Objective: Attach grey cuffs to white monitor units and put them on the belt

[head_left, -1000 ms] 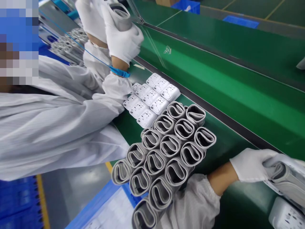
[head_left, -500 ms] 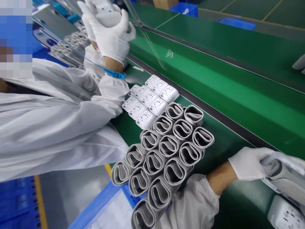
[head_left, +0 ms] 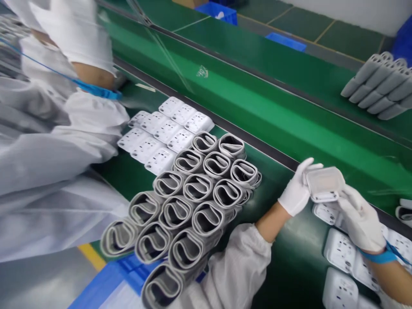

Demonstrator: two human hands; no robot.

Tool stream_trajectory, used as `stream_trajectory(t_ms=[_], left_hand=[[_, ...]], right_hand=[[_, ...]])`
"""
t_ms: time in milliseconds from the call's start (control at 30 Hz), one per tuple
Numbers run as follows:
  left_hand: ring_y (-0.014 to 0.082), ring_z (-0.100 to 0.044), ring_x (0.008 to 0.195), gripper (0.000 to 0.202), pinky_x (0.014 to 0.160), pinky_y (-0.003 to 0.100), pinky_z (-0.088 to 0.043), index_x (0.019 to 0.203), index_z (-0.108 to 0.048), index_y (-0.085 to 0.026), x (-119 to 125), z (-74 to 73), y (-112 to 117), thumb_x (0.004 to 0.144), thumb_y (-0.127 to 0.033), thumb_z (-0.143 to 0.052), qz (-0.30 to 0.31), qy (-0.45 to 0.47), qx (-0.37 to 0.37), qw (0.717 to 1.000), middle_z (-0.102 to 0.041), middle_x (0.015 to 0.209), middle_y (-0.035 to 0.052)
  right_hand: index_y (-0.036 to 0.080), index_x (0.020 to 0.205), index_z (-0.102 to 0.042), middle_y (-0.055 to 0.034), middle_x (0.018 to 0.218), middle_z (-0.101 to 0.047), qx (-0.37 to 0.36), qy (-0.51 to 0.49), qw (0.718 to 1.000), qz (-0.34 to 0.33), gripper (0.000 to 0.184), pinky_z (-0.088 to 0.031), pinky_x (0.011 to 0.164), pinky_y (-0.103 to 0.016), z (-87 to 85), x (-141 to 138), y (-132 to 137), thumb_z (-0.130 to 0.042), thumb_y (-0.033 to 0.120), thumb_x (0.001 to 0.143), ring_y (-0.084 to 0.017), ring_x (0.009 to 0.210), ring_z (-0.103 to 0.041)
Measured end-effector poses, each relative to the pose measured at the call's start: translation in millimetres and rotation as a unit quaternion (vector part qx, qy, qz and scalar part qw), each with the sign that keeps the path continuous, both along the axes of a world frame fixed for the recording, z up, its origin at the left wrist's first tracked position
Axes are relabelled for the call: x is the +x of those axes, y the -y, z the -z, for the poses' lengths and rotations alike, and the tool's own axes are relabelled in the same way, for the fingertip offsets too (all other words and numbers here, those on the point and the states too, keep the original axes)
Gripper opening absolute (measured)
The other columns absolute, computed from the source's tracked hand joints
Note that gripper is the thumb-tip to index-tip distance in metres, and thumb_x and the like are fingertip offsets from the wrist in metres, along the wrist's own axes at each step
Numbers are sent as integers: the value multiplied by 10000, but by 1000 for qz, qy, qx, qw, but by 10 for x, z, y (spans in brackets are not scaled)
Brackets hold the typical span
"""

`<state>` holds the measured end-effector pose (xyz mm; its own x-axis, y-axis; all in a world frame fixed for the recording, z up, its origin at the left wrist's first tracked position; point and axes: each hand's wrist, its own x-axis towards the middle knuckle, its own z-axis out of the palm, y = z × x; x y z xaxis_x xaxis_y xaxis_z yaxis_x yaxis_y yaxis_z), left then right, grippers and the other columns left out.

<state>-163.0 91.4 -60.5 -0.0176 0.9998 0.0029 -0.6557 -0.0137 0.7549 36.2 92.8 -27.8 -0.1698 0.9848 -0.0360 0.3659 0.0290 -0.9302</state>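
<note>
I record from the head view that both gloved hands are closed on one article, the white device (head_left: 325, 183), which they hold raised over the right part of the green tabletop (head_left: 283, 262). The left hand (head_left: 294, 193) grips its left edge, with some fingers extended past the upper corner; the right hand (head_left: 363, 221) supports the right edge and bears a blue wrist strap (head_left: 381, 256). The device is tilted so that I see a shallow, pale panel and, on the end nearest me, small dark marks. Below and beside the right hand I count several white units (head_left: 341, 251) lying on the tabletop, partly covered by that hand and forearm. Left of the forearm in a loose sleeve (head_left: 238, 268) stands a close cluster of grey rolled cuffs (head_left: 198, 187), their coiled ends facing me. Beyond them a second block of white units, the far group (head_left: 167, 130), lies in touching rows. At the left edge a co-worker's gloved hand (head_left: 80, 36) is partly out of frame; I cannot tell what it holds. Across the green divider I note grey rolls (head_left: 381, 83) and a blue bin (head_left: 219, 13).
</note>
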Motion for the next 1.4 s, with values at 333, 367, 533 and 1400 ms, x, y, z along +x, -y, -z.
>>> stream_trajectory(t_ms=[333,367,533,1400], left_hand=[[415,-336,1629,1079,1354,552,-285,1691,-339,-214,-59,-211,75,821,-551,-879,57,-254,146,954,-352,1749,196],[419,-376,1610,1134,1339,552,-318,1695,-330,-207,-54,-232,77,791,-581,-903,69,-238,141,958,-380,1735,205],[414,-524,1507,1264,1288,538,-405,1651,-403,-152,-34,-286,95,642,-636,-990,36,-237,113,964,-544,1614,233],[382,-527,1517,1044,1277,514,-407,1653,-480,-281,-41,-73,52,749,-487,-958,168,-664,253,683,-547,1648,143]], right_hand=[[245,1262,-746,-85,1267,-774,-99,-158,982,10,559,-676,907,-433,5,-72,-208,-823,635,868,-341,1176,-730],[243,1225,-760,-79,1250,-778,-98,-164,982,-4,539,-668,927,-420,1,-65,-221,-838,629,857,-331,1173,-729],[217,1210,-762,-93,1157,-791,-156,-210,963,-66,576,-686,805,-385,-49,-51,-207,-894,611,811,-289,1000,-766],[183,1401,-703,-122,1432,-692,164,137,965,154,555,-447,1207,-505,234,687,-850,-493,343,913,-326,1312,-627]])
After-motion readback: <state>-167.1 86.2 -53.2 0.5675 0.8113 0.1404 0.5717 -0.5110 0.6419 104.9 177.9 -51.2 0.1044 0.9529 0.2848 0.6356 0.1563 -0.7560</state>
